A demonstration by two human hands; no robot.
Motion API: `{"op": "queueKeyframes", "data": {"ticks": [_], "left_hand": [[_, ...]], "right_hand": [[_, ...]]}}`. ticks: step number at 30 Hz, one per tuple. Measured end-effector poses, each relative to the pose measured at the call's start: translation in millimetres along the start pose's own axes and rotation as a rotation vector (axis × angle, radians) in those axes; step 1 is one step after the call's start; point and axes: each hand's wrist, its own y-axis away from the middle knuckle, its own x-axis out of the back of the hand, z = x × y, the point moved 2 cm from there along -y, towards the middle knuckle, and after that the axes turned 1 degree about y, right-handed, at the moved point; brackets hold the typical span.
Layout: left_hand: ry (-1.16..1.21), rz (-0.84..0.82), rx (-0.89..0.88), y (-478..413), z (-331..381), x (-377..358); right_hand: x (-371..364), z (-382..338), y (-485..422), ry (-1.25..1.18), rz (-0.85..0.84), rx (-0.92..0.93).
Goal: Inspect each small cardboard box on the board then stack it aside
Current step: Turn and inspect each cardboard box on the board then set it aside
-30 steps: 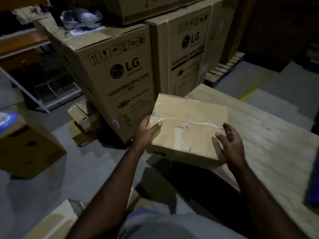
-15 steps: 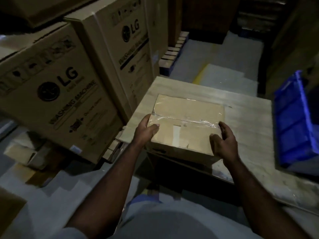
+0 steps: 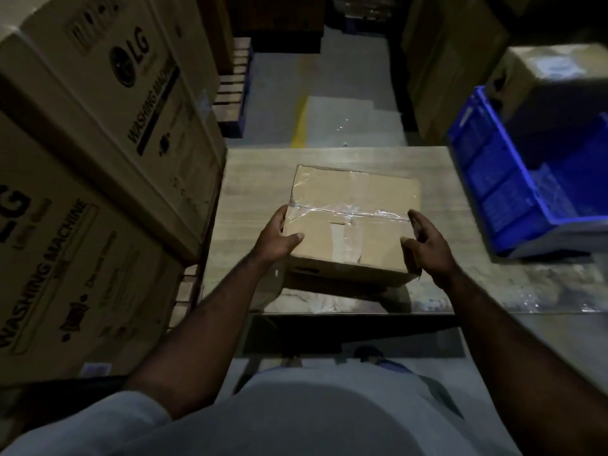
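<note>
Head view, looking down past a pale shirt and two bare forearms. Small cardboard box (image 3: pixel 353 222) on the wooden tabletop (image 3: pixel 253 179), near its front edge, top face sealed with clear tape running across and a second strip crossing it toward the near side. Whether the box's underside sits flat on the wood or hangs just clear, cannot tell; a dark shadow lies under its near edge.

Left hand (image 3: pixel 276 236) clamped on the box's left near corner, thumb laid on the top face, fingers wrapped down the left side. Right hand (image 3: pixel 424 245) at the box's right near corner, thumb pressed against the near right edge, fingers (image 3: pixel 418 220) spread and lifted just beside the right side, loose rather than closed on it. Both hands well apart, one at each side of the box.

Blue plastic crate (image 3: pixel 519 189) to the right of the box, resting on the right part of the same tabletop, open side up, apart from the box. Behind the crate, a taped brown carton (image 3: pixel 552 70). To the left of the box, two large cartons printed "LG" and "WASHING MACHINE" (image 3: pixel 98 133), tilted in the wide lens, standing just beside the tabletop's left edge. Beyond the box, grey floor with a yellow line (image 3: pixel 299 121) and pallet ends (image 3: pixel 233 93) at the upper left. Dim light throughout.
</note>
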Motion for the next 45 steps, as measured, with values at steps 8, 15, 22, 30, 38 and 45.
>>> {"op": "queueKeyframes", "data": {"ticks": [8,15,22,30,38,45], "left_hand": [[-0.028,0.003,0.051,-16,-25,-7],[-0.160,0.064,0.076,-14,-6,-18],[-0.157,0.156,0.107,-10,-10,-34],[-0.178,0.258,0.100,-21,-10,-75],[-0.158,0.226,0.116,-18,-15,-67],[-0.154,0.195,0.090,-6,-13,-63]], "right_hand": [[9,3,-38,0.012,-0.080,0.010],[17,20,-50,-0.019,-0.173,0.029],[32,34,-57,0.076,-0.228,0.068],[71,41,-79,0.127,-0.268,0.105],[64,45,-72,0.136,-0.287,0.071],[53,35,-64,0.133,-0.239,0.016]]}}
